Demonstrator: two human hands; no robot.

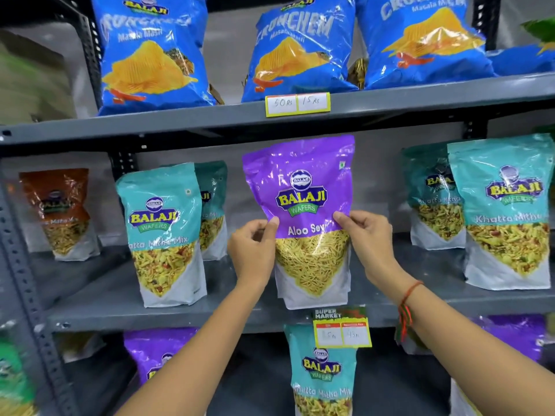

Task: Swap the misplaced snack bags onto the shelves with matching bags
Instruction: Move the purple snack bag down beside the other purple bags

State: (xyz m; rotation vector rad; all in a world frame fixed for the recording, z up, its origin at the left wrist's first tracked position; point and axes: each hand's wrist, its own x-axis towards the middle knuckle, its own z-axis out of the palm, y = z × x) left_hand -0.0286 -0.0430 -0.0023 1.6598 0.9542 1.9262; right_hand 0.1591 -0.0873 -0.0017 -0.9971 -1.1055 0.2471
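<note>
Both hands pinch the purple bag [300,187] by its side edges, left hand [253,250] and right hand [368,241], upright on the middle shelf [180,313]. Below the hands, 1 teal bag [322,370] is cut off by the frame's bottom edge, its top hidden by a price tag [342,328]. Left of them, a brown bag [58,211] is too blurred to read.

My left hand [252,250] and right hand [371,244] pinch the side edges of the Aloo Sev bag [303,217] standing on the middle shelf [126,313], between Khatta Mitha Mix bags [165,232] at left and right, with Crunchem bags [150,52] above and one Khatta Mitha Mix bag [322,370] below.
</note>
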